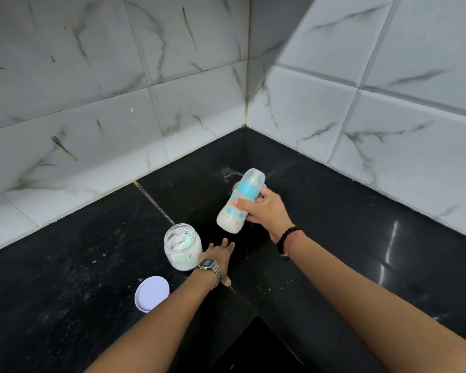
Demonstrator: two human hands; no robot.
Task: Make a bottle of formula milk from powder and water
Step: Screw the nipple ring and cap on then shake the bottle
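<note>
Right hand [264, 208] grips capped bottle [238, 201] (milky inside), tilted above black worktop [361, 224] at 1 o'clock from open powder jar [182, 247]. Left hand [221, 261] flat, fingers spread, on worktop beside jar. Lid [152, 293] at jar's 7 o'clock.

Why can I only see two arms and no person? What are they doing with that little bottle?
The camera sits on the person's head and looks down, so you see only their arms, as if through their eyes. There is just this one picture.

The right hand holds a baby bottle, fingers wrapped round it. It is tilted, off the counter, with its cap on and whitish milk inside.

The left hand, wearing a watch, rests flat with straight fingers on the black counter, holding nothing.

Beside that hand stands an open jar of white powder with a scoop inside. Its pale round lid lies nearer the person. White marble tiles cover the walls behind.
</note>
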